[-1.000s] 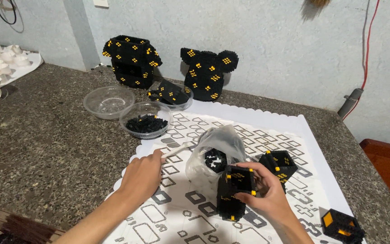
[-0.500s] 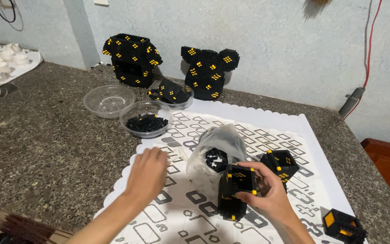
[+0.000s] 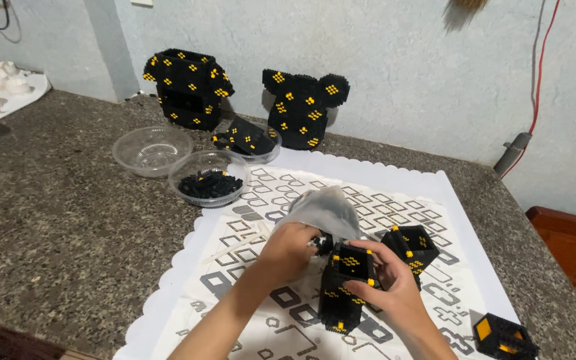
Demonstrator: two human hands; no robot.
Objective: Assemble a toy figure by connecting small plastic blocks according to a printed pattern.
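Note:
My right hand (image 3: 388, 283) grips a black block-built piece with yellow studs (image 3: 343, 288), standing upright on the white patterned mat (image 3: 408, 193). My left hand (image 3: 288, 250) has its fingers curled at the piece's upper left corner, pinching what seems a small block; the block itself is mostly hidden. Just behind my hands lies a crumpled clear plastic bag (image 3: 325, 210). Another black and yellow block section (image 3: 410, 247) sits right of the held piece.
Three clear bowls stand at the mat's far left: one empty (image 3: 151, 150), one with small black blocks (image 3: 209, 180), one holding a built part (image 3: 248, 137). Two large block models (image 3: 191, 87) (image 3: 305, 107) stand by the wall. A small black and orange piece (image 3: 505, 337) lies near right.
My left hand has moved right from the mat to the top of the held piece. The right hand and the piece have stayed almost still.

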